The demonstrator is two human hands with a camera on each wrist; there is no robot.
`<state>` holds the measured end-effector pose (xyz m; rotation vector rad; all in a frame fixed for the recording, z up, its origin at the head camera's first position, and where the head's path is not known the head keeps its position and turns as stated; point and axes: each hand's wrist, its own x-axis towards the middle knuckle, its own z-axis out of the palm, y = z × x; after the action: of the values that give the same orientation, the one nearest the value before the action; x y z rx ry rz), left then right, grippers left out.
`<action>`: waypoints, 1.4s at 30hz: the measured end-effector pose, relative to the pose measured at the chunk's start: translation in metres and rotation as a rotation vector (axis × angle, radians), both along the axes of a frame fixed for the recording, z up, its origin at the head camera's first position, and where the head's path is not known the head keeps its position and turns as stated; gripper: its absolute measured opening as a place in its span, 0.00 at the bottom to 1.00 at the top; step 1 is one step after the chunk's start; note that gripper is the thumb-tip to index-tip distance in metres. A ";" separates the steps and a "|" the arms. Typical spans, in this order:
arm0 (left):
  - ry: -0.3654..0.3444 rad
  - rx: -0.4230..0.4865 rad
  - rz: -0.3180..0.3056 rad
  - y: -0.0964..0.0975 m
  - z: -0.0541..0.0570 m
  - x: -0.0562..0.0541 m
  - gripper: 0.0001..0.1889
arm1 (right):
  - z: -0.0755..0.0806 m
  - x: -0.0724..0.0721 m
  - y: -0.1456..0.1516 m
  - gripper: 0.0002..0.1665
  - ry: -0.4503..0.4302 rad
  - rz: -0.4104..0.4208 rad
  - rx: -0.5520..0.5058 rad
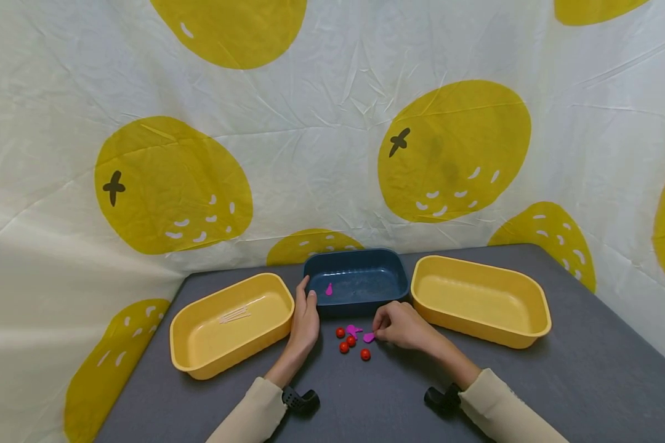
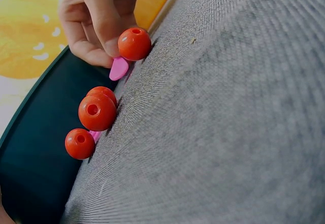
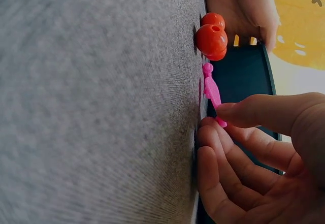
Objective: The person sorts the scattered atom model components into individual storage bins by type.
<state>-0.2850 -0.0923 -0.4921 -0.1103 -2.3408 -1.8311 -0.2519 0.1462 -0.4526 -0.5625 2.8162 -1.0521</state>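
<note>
Pinching is the work of the right hand, whose thumb and fingers grip one end of a pink piece low over the tabletop, just in front of the blue tray. The piece's other end sticks out free; whether that end touches the cloth, I cannot tell. The left grip is open: the left hand lies with its fingers fairly straight against the left end of the blue tray, apparently steadying it.

Small and thin as the piece looks, it would probably handle best with the thumb pad pressed squarely and gently on it, since too hard a squeeze could make it flip away. A straight lift seems wiser than a drag, because other pink bits lie close by, along with four red beads. Being round, the beads could roll at a nudge, so the curled lower fingers, which sit close to the tabletop in the right wrist view, should rise with the pinch rather than sweep sideways. A light left hand would do; leaning on the tray might tip it and shift the pink drop inside.
</note>
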 end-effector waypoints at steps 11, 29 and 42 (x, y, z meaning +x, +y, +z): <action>-0.016 -0.005 0.003 0.000 0.000 0.000 0.29 | 0.001 -0.002 0.005 0.03 -0.003 0.019 -0.023; -0.009 -0.005 0.000 0.000 -0.001 -0.001 0.30 | 0.013 -0.003 0.010 0.02 -0.035 0.017 -0.085; -0.010 -0.008 0.010 0.002 -0.003 -0.002 0.30 | 0.014 -0.002 0.011 0.02 -0.057 0.017 -0.092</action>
<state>-0.2866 -0.0908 -0.4954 -0.0909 -2.3507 -1.8226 -0.2542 0.1568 -0.4382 -0.5546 2.7213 -1.1800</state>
